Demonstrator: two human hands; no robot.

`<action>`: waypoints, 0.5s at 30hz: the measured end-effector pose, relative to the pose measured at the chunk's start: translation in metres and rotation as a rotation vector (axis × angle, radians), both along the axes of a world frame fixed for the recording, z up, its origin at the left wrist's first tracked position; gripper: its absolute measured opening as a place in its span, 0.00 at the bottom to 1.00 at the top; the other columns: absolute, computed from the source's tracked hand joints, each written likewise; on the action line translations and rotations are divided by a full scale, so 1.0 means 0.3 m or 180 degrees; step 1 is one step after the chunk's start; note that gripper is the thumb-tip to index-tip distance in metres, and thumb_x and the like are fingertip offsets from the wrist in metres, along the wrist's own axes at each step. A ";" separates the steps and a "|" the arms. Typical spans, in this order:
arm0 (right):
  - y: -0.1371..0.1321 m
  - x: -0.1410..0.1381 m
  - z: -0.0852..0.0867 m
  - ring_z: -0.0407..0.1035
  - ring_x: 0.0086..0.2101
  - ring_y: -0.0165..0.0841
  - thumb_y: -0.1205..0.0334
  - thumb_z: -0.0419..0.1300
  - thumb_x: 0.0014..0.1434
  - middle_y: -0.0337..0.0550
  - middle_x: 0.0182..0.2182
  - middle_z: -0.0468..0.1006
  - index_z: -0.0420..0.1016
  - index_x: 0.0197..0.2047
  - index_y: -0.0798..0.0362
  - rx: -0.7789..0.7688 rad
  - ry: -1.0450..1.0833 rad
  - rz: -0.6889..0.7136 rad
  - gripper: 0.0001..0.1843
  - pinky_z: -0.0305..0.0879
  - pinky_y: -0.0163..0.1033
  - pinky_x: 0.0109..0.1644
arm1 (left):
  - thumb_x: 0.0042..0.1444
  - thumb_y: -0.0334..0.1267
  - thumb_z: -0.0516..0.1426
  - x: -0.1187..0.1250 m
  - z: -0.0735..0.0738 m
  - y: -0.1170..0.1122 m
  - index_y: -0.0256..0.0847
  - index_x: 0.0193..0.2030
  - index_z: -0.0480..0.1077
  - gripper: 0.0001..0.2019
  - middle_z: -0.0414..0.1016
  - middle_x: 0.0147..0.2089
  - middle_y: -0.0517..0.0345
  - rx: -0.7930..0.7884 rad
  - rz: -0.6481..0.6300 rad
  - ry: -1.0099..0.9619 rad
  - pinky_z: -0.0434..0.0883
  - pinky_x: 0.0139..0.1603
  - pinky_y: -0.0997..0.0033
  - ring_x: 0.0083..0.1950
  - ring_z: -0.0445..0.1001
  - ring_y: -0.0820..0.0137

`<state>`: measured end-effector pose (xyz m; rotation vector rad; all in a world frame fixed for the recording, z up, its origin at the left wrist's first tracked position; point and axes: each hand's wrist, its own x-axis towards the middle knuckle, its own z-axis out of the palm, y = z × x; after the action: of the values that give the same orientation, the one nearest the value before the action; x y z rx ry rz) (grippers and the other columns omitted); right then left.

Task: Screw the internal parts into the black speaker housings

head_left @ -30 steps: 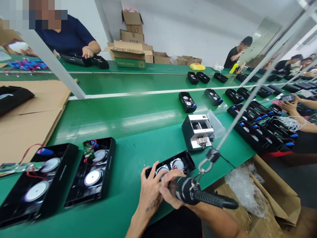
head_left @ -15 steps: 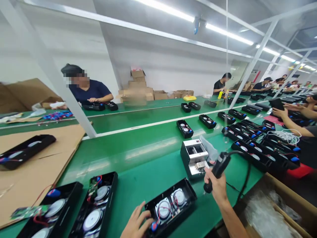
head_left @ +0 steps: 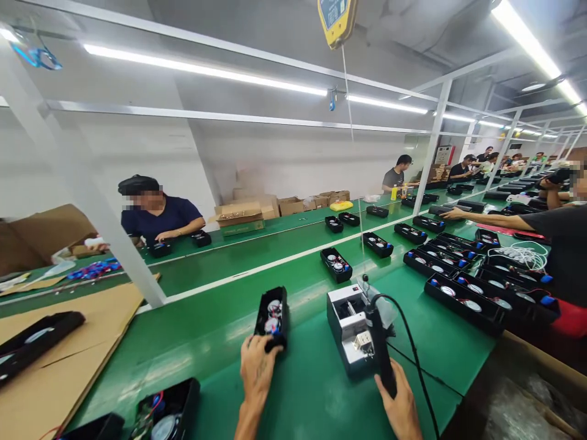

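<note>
My left hand (head_left: 255, 371) grips the near end of a black speaker housing (head_left: 272, 316) that lies lengthwise on the green belt (head_left: 220, 342), its round drivers and blue part facing up. My right hand (head_left: 403, 406) is closed round the handle of a black electric screwdriver (head_left: 380, 345) that hangs from a thin cable under a yellow balancer (head_left: 337, 18). The screwdriver's tip is beside a white and black screw feeder box (head_left: 347, 324).
More open speaker housings (head_left: 463, 299) crowd the belt at right, one (head_left: 336, 264) mid-belt, others (head_left: 167, 415) at my lower left. Cardboard sheets (head_left: 59, 366) lie left. A person in dark blue (head_left: 158, 214) sits across; a neighbour's arm (head_left: 486, 217) reaches in from the right. A white post (head_left: 114, 244) stands left.
My view has tilted up. My left hand pushed the speaker housing forward onto the belt and turned it lengthwise. My right hand swung the screwdriver upright near the feeder box.
</note>
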<state>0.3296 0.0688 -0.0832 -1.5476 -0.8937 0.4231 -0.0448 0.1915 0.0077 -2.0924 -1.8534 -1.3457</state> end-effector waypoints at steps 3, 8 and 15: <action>0.005 -0.001 -0.022 0.84 0.55 0.57 0.35 0.68 0.59 0.54 0.56 0.86 0.83 0.54 0.47 0.0107 -0.0033 0.0238 0.29 0.83 0.57 0.62 | 0.64 0.45 0.57 0.064 0.085 0.215 0.41 0.46 0.79 0.13 0.80 0.46 0.44 -0.0066 0.0156 -0.0207 0.73 0.66 0.33 0.60 0.77 0.46; 0.020 -0.002 -0.047 0.79 0.63 0.56 0.35 0.63 0.65 0.60 0.66 0.81 0.78 0.64 0.51 -0.0006 0.0042 0.0222 0.35 0.78 0.57 0.67 | 0.60 0.55 0.65 0.273 0.113 0.341 0.41 0.67 0.70 0.32 0.71 0.70 0.36 -0.0294 -0.0509 -0.0249 0.66 0.74 0.33 0.74 0.68 0.41; 0.020 -0.002 -0.038 0.78 0.64 0.56 0.34 0.56 0.67 0.59 0.64 0.83 0.77 0.67 0.53 -0.0378 -0.0132 0.0272 0.39 0.76 0.58 0.69 | 0.51 0.56 0.76 0.517 0.109 0.242 0.49 0.76 0.65 0.48 0.76 0.70 0.45 -0.0784 -0.2202 0.0151 0.80 0.63 0.52 0.66 0.80 0.52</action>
<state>0.3289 0.0748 -0.0945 -1.6355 -0.9841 0.5148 0.1105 0.2639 0.0405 -3.0412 -1.3739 -1.1672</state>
